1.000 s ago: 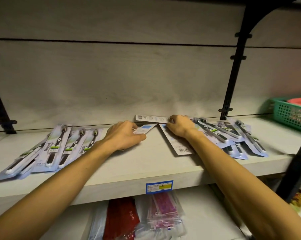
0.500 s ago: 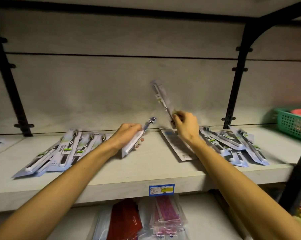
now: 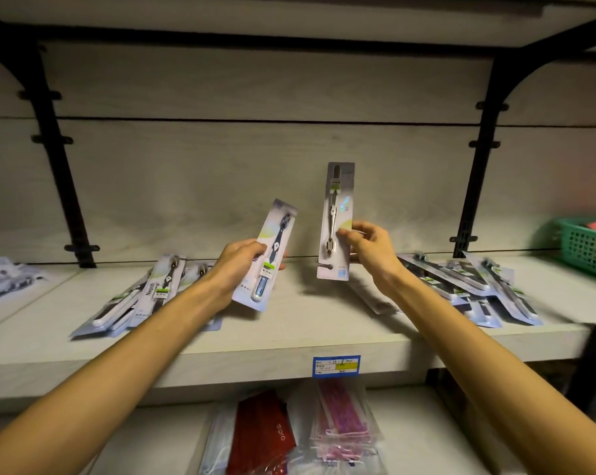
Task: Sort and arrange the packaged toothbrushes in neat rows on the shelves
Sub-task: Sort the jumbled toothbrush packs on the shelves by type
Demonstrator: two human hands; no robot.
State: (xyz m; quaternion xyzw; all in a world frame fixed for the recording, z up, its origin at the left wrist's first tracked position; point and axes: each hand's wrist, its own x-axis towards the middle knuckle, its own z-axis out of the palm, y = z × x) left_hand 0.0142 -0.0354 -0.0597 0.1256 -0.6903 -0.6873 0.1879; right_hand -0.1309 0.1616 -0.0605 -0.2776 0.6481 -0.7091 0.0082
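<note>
My left hand (image 3: 236, 265) grips a packaged toothbrush with a dark handle (image 3: 271, 248), tilted with its top to the upper right, above the pale shelf (image 3: 289, 323). My right hand (image 3: 368, 250) pinches a second packaged toothbrush (image 3: 336, 214), held nearly upright and upside down, its hang hole at the bottom. A fanned row of packaged toothbrushes (image 3: 152, 296) lies on the shelf at the left. A looser overlapping pile of toothbrush packs (image 3: 471, 286) lies at the right behind my right forearm.
A green basket (image 3: 586, 248) stands at the shelf's far right. Black brackets (image 3: 475, 186) rise along the back wall. More packs (image 3: 1, 279) lie at the far left. Red and pink packets (image 3: 265, 437) sit on the lower shelf. A blue price tag (image 3: 336, 365) marks the edge.
Both hands have lifted their packs off the shelf and turned them face-on. The right pack swung from leaning left to nearly upright. The camera view tilted up.
</note>
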